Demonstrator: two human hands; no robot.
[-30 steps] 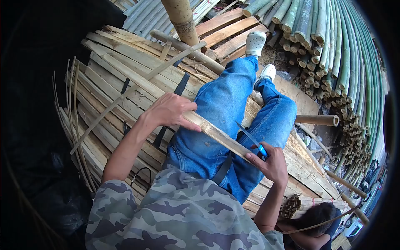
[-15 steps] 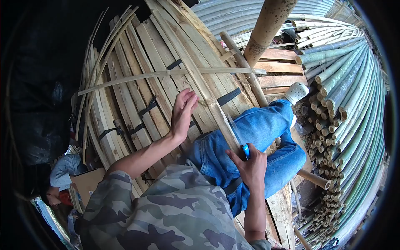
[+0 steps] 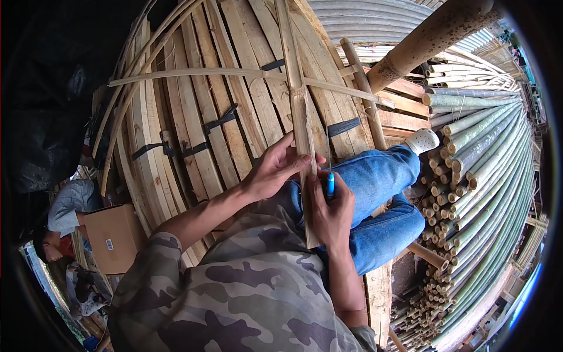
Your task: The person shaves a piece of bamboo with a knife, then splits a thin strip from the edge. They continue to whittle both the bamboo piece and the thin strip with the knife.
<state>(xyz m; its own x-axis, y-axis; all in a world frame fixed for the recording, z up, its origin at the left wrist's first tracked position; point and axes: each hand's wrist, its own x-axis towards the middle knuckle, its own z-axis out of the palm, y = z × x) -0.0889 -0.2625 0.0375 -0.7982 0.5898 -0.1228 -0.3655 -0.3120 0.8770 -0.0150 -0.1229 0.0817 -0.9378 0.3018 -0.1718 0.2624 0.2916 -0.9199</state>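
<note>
A long split bamboo strip [image 3: 299,111], hollow side up with a node across it, runs from the top of the view down to my lap. My left hand [image 3: 274,171] grips it from the left, thumb on top and fingers reaching beneath. Just below, on the right side of the strip, my right hand [image 3: 333,214] is closed around a blue-handled knife [image 3: 331,185]. Its thin blade points up and away from me, beside the strip. My right thumb and knuckles lie against the strip's edge.
Taped bundles of wooden slats [image 3: 220,76] lie in front of me, with a thin bamboo strip [image 3: 193,72] across them. A thick bamboo post [image 3: 410,53] rises at upper right. Stacked green bamboo poles [image 3: 487,164] fill the right. A cardboard box [image 3: 114,240] and another person [image 3: 70,205] are at left.
My left hand has come down from the air and taken hold of the bamboo strip. My right hand has moved up and left with the knife. The strip now lies more upright in view.
</note>
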